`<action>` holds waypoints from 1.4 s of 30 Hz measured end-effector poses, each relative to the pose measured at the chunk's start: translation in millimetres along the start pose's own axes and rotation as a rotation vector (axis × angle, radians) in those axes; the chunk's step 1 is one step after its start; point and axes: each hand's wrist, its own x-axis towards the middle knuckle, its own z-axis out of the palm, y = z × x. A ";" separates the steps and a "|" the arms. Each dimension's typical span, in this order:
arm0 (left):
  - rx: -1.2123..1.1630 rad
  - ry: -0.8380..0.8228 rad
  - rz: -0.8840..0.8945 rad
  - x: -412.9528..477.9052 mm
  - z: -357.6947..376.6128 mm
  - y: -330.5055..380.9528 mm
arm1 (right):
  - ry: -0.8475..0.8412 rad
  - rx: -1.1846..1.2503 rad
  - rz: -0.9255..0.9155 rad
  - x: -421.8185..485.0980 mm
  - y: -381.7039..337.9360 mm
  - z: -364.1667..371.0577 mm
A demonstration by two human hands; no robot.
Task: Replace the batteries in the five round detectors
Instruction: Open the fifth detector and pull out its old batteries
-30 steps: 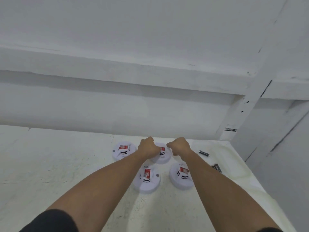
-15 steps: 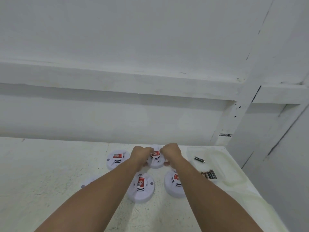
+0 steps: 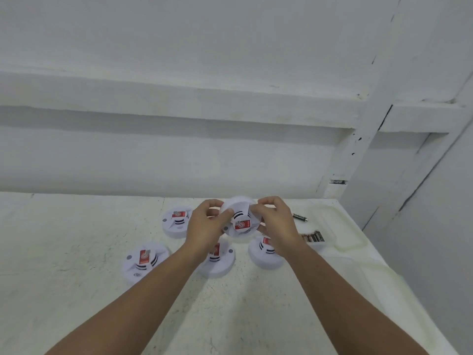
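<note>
White tray holds loose batteries; left hand and right hand both clamp a lifted detector.

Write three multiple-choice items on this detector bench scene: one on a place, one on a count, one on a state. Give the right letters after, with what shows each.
1. Where does the single loose battery lie?
A. on the tabletop right of the hands
B. left of all the detectors
C. on top of a detector

2. How many round detectors rest on the tabletop, unheld?
A. two
B. four
C. six

3. What is the state of the held detector?
A. flat on the table, untouched
B. lifted and tilted, gripped by both hands
C. held in one hand only

Answers:
1 A: it lies alone, beyond the small tray of batteries.
2 B: four sit around the wrists, two of them partly hidden.
3 B: the left hand and the right hand clasp its two sides above the table.
</note>
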 end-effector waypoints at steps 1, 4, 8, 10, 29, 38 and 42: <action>-0.009 -0.019 0.015 -9.9 -4.3 -2.2 | -0.019 0.001 -0.013 -9.6 0.9 -2.8; -0.027 -0.092 0.057 -42.5 -20.2 -19.7 | -0.075 0.036 0.014 -42.2 13.9 -12.5; 0.005 -0.201 0.103 -75.5 -36.2 -52.6 | -0.141 0.085 0.082 -76.2 42.2 -23.1; -0.044 -0.234 0.079 -88.8 -40.0 -70.5 | -0.144 0.040 0.088 -90.8 58.0 -24.9; 0.222 -0.353 0.202 -128.0 -65.2 -95.9 | -0.200 -0.663 -0.402 -146.0 108.7 -30.2; 0.521 -0.441 0.186 -139.5 -57.8 -84.4 | -0.359 -1.025 -0.602 -148.1 97.3 -26.8; 0.588 -0.462 0.221 -138.5 -53.3 -83.6 | -0.461 -1.092 -0.621 -149.3 94.5 -23.1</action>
